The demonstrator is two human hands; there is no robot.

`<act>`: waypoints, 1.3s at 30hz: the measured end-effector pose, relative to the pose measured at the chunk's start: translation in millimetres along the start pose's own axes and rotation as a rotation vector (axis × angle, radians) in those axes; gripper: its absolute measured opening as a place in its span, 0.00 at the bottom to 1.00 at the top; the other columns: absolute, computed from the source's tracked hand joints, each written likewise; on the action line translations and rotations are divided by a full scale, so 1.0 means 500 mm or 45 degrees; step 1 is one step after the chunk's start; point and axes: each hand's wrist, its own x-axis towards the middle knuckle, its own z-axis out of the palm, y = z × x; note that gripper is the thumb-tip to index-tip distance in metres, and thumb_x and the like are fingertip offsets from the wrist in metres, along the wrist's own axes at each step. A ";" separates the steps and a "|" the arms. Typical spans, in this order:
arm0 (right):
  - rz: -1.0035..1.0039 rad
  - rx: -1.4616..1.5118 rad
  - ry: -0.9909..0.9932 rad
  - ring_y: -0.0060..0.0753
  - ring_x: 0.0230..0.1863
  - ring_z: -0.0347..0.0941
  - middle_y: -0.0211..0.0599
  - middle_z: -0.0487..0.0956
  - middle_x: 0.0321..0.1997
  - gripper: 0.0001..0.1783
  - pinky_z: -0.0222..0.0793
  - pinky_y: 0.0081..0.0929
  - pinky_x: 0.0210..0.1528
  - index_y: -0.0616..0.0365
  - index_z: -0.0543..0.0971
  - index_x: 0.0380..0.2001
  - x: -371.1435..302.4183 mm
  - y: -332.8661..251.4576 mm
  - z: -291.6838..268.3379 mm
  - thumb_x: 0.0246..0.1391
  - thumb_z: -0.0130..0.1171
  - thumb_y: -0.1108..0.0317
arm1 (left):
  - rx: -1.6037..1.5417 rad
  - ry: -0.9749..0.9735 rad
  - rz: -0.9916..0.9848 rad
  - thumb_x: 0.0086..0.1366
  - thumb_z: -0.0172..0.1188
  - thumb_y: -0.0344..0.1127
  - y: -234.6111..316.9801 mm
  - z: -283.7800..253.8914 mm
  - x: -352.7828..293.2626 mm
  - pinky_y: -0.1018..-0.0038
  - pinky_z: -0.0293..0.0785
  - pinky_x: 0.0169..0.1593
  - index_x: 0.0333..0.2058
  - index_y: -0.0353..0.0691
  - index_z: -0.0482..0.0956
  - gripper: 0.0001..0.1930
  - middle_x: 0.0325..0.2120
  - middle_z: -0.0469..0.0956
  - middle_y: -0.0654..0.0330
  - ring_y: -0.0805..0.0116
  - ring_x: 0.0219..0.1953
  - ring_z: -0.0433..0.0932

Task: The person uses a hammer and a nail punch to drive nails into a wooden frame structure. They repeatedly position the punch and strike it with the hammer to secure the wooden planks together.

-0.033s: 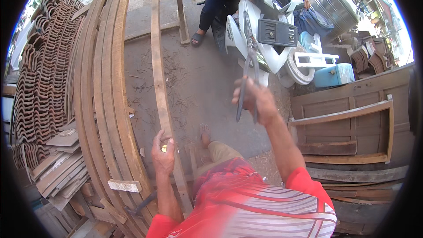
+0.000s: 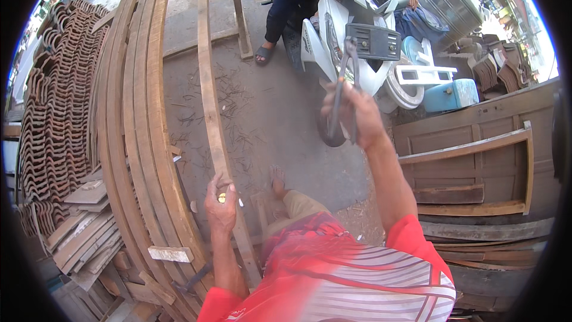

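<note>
My right hand is wrapped round a pair of dark metal pincers, held in the air with the jaws pointing away from me. The two handles come down past my fingers, slightly blurred. On the left, my left hand grips the edge of a long narrow wooden batten, with something yellow, perhaps a ring, at a finger. The batten runs from near my body to a wooden trestle at the far side. Whether a nail sits in the batten, I cannot tell.
Several long planks lie left of the batten, with a dark metal tool by them. Stacked roof tiles stand beyond. A person sits on a white motorbike ahead. Wooden panels and a frame lie to the right.
My right hand has moved a little up and to the right with the pincers, which have turned more upright. My left hand stays on the batten.
</note>
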 end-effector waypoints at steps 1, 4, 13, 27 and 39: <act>-0.031 -0.056 0.045 0.39 0.42 0.84 0.45 0.83 0.42 0.30 0.80 0.35 0.47 0.68 0.74 0.55 0.061 -0.061 -0.021 0.70 0.56 0.47 | -0.011 0.022 0.036 0.67 0.62 0.32 0.009 0.020 0.029 0.69 0.77 0.47 0.61 0.31 0.73 0.24 0.41 0.83 0.53 0.66 0.40 0.80; -0.204 -0.177 0.259 0.32 0.32 0.81 0.39 0.81 0.33 0.30 0.77 0.27 0.33 0.68 0.76 0.47 0.187 -0.177 -0.109 0.71 0.54 0.45 | 0.047 -0.086 0.034 0.67 0.62 0.31 0.011 0.056 0.066 0.69 0.77 0.47 0.60 0.30 0.73 0.24 0.41 0.82 0.54 0.66 0.40 0.80; 0.736 -0.540 0.112 0.26 0.20 0.72 0.31 0.76 0.22 0.26 0.69 0.28 0.24 0.59 0.76 0.34 -0.206 0.280 0.026 0.70 0.53 0.44 | 0.486 0.208 -0.088 0.62 0.69 0.33 -0.024 -0.004 -0.049 0.61 0.74 0.50 0.59 0.29 0.74 0.29 0.41 0.78 0.51 0.58 0.43 0.77; 0.631 -0.915 -0.606 0.37 0.22 0.79 0.41 0.78 0.21 0.29 0.74 0.38 0.26 0.65 0.75 0.30 -0.335 0.448 0.077 0.70 0.48 0.46 | 0.924 -0.260 -0.464 0.45 0.79 0.60 -0.053 -0.058 -0.210 0.54 0.76 0.56 0.52 0.33 0.81 0.43 0.47 0.83 0.40 0.43 0.53 0.81; 0.727 -0.821 -0.569 0.32 0.22 0.78 0.39 0.79 0.23 0.23 0.74 0.36 0.25 0.64 0.77 0.34 -0.391 0.429 0.118 0.70 0.51 0.51 | 0.588 -0.604 -0.510 0.46 0.77 0.63 -0.179 -0.093 -0.178 0.60 0.79 0.54 0.51 0.30 0.83 0.44 0.45 0.85 0.39 0.48 0.50 0.85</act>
